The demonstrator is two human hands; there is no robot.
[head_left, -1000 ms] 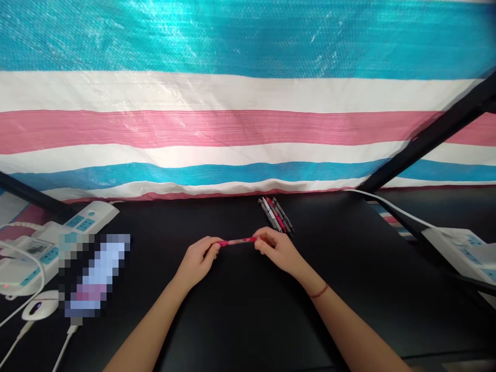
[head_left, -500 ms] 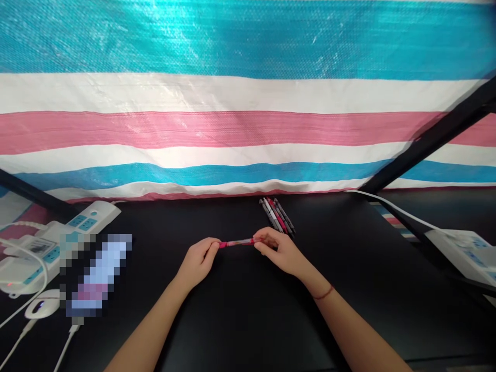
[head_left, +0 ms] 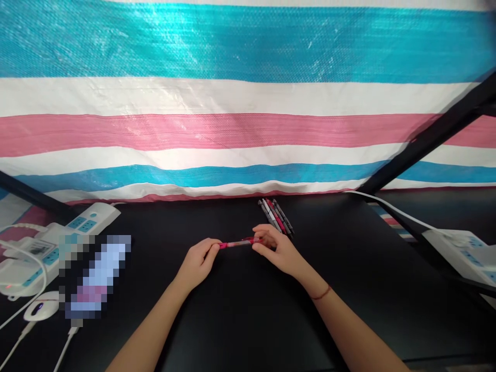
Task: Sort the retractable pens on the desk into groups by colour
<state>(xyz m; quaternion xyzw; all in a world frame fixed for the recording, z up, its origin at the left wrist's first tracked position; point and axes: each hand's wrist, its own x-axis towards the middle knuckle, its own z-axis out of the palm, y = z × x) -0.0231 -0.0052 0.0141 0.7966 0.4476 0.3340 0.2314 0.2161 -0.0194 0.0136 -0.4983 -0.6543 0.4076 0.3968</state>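
A slim pen [head_left: 234, 243] with a clear barrel and pink-red ends is held level above the black table. My left hand [head_left: 199, 262] pinches its left end between thumb and forefinger. Curled around the other end is my right hand [head_left: 277, 250], its thumb and forefinger a little apart with the pen's tip between them; part of that end is hidden by the fingers. Just behind my right hand lies a small row of pens [head_left: 276, 214], grey, white and red, side by side.
A white power strip [head_left: 96, 217], a blurred phone [head_left: 101, 274] on a cable and a white round device [head_left: 42, 306] are at the left. Another power strip [head_left: 457, 253] sits at the right. A striped tarp [head_left: 240, 129] hangs behind the black table [head_left: 240, 320].
My right forefinger has lifted slightly from the pen's right end, and the pen seems turned, with a red clip now showing along its top. The left hand stays in place.
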